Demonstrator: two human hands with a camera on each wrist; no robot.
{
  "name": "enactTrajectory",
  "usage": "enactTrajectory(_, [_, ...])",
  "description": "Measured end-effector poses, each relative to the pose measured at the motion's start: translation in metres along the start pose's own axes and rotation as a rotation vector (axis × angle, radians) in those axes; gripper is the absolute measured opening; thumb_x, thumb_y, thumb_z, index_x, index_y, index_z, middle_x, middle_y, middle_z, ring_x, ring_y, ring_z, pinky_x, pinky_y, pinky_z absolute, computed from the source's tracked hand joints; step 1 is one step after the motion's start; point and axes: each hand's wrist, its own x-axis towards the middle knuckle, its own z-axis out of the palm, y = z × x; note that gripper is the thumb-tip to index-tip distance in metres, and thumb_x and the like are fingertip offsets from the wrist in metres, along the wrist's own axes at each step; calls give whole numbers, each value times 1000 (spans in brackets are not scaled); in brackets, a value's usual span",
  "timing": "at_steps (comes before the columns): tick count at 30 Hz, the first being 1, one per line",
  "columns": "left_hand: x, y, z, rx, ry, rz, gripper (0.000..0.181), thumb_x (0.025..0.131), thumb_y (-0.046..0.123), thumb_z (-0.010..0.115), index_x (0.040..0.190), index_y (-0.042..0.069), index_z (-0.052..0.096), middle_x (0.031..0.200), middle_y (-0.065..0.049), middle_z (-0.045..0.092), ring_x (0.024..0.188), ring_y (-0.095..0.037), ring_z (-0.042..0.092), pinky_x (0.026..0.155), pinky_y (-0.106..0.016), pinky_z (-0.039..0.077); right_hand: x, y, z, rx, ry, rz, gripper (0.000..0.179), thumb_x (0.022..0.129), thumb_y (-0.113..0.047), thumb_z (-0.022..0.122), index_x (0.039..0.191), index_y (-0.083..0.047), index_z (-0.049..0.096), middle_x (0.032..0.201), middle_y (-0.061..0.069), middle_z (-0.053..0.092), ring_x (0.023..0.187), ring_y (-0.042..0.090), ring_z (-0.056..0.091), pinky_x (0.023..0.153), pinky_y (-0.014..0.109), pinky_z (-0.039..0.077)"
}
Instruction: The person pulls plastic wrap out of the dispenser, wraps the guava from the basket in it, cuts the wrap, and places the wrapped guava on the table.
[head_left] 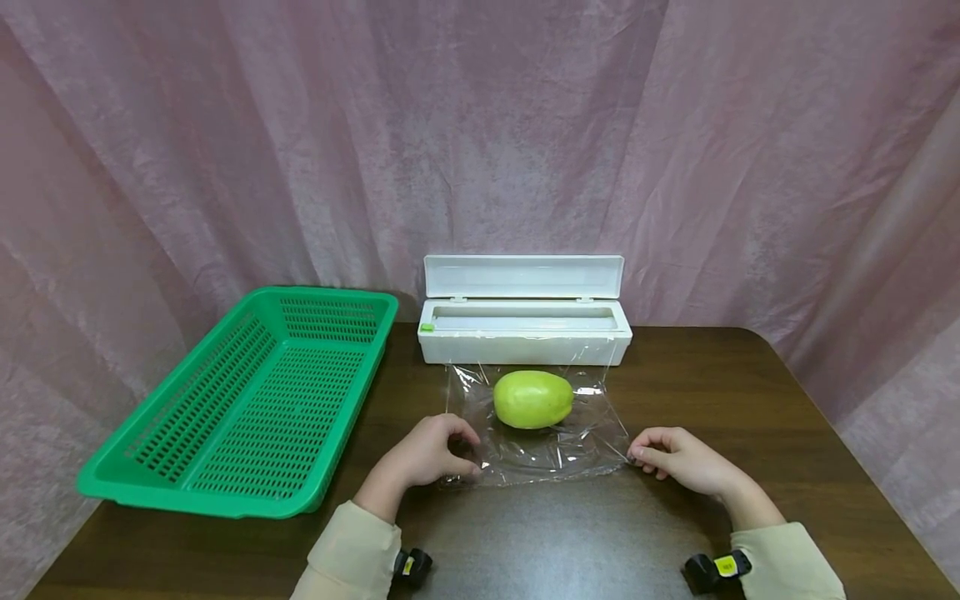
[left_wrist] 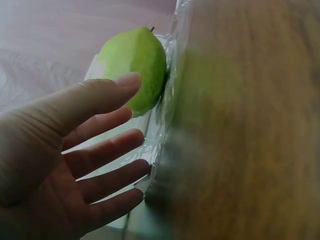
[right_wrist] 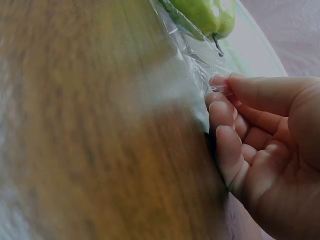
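Note:
A yellow-green oval fruit with a short thin stem (head_left: 533, 400) lies on a sheet of clear plastic wrap (head_left: 525, 462) spread over the table. My right hand (head_left: 686, 458) pinches the wrap's near right corner between thumb and index finger, its other fingers curled in the right wrist view. At the near left corner of the sheet is my left hand (head_left: 433, 450). Its thumb and fingers (left_wrist: 117, 145) stand apart in the left wrist view with nothing gripped between them; whether a fingertip touches the film I cannot tell.
Behind the fruit stands a white wrap dispenser box (head_left: 525, 348), lid raised, with a small green piece (head_left: 427, 327) at its left front; the film reaches to it. A green slotted plastic basket (head_left: 360, 379) sits at the left on the brown wooden table (head_left: 720, 367). Pink curtains hang behind.

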Motion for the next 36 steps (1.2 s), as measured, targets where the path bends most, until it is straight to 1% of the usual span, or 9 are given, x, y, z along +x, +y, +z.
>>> enactTrajectory(6, [-3,0,1,33,-39,25,31,65,23,86,91,12,72,94,4,64,93,-14,57,83,-32,47,0,0,0,5,-5,4,25,96,-22,55,96,2,62,85,7,58,74,7,54,63,24,49])
enactTrajectory(11, [-6,6,4,67,-72,59,24,61,18,87,78,13,70,97,1,59,97,-18,51,85,-32,44,0,0,-1,10,-11,11,25,96,-22,55,96,2,62,85,7,57,74,7,54,63,24,49])
enactTrajectory(16, [-7,9,8,121,-65,65,15,65,12,82,66,16,67,103,-2,54,104,-22,45,88,-36,41,0,-1,-2,18,-10,4,25,96,-21,55,96,2,62,85,8,57,74,8,54,63,25,49])
enactTrajectory(20, [-7,8,10,158,-53,78,15,69,7,75,61,17,67,99,-1,53,101,-21,45,86,-36,40,0,0,-2,15,-16,1,24,96,-21,55,96,2,62,85,8,57,74,8,54,63,24,49])
enactTrajectory(24, [-6,6,9,186,-53,96,15,71,7,71,61,16,66,97,1,52,98,-20,44,83,-34,40,2,-1,-1,7,-21,0,24,96,-21,55,96,2,62,85,8,58,74,8,54,63,24,49])
enactTrajectory(28, [-7,3,7,162,-65,93,14,73,7,69,62,17,66,98,0,53,99,-20,47,84,-34,42,3,-1,-1,0,-26,0,25,96,-22,54,97,2,62,86,8,58,75,9,54,65,25,50])
enactTrajectory(31, [-8,3,3,118,-77,79,14,75,7,69,64,16,68,99,0,56,100,-20,51,86,-34,44,2,-1,-2,5,-34,-7,24,96,-21,55,96,2,62,86,8,58,76,9,55,65,25,50])
enactTrajectory(34, [-8,3,-1,96,-78,83,15,78,8,70,66,17,68,96,2,58,96,-16,54,85,-31,46,0,0,-4,20,-48,-30,23,96,-20,54,97,2,62,87,8,59,76,8,56,66,25,51])
enactTrajectory(36, [-7,3,-4,87,-78,92,15,78,8,71,66,17,68,91,4,59,92,-14,54,82,-29,46,-2,1,-6,30,-61,-45,23,96,-19,54,97,3,62,87,8,59,76,7,57,67,26,52])
